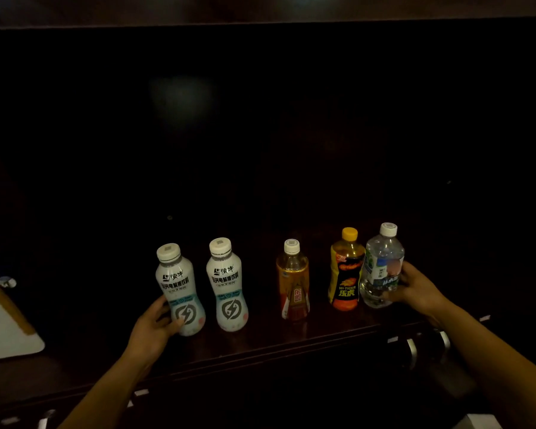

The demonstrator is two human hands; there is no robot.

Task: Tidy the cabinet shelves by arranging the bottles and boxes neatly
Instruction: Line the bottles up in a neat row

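Several bottles stand in a row on a dark wooden shelf [260, 342]. My left hand [155, 329] grips the leftmost white drink bottle [180, 289], which leans slightly. A second white drink bottle [229, 286] stands upright beside it. Further right are an amber tea bottle [293, 281] with a white cap and a yellow-capped orange and black energy drink bottle [345, 270]. My right hand [415, 287] holds the clear water bottle [381, 267] at the right end, touching the energy drink bottle.
The cabinet interior behind the bottles is very dark. A white board-like object [7, 329] lies at the far left. Metal handles [412, 351] show below the shelf's front edge on the right.
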